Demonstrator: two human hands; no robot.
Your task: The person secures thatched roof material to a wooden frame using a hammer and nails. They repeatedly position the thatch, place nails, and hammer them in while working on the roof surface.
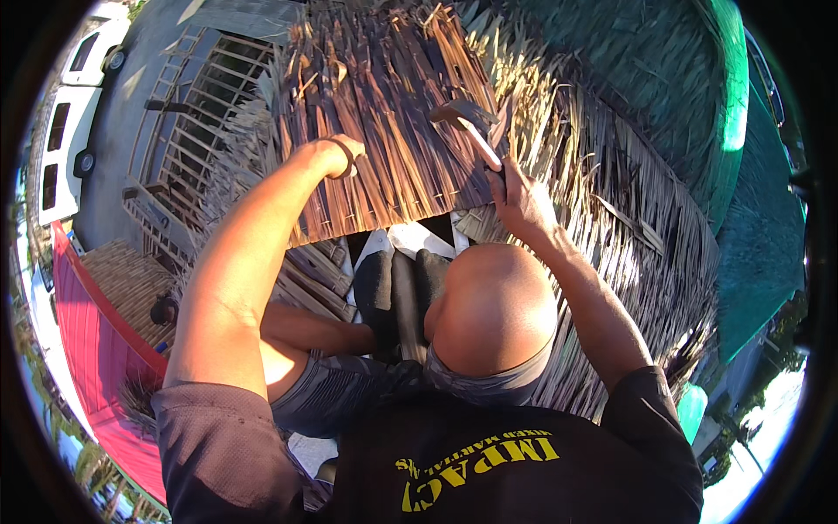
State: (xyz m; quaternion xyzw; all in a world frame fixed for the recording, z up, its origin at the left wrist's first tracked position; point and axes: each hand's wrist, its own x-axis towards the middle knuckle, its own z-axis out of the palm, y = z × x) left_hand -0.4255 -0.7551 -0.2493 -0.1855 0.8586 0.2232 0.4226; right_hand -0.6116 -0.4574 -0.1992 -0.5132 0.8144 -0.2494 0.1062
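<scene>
A panel of reddish-brown dried palm thatch lies in front of me on the roof, its stitched near edge just beyond my feet. My left hand is closed and rests on the left part of this panel; what its fingers hold, if anything, is hidden. In my right hand is a hammer, gripped by its pale handle. The dark hammer head is raised over the right side of the panel, pointing away from me and to the left.
I sit on the roof with knees bent, feet beside a dark wooden beam. Older thatch slopes away right, toward green netting. Below left are a wooden slat frame, a red roof and white vehicles.
</scene>
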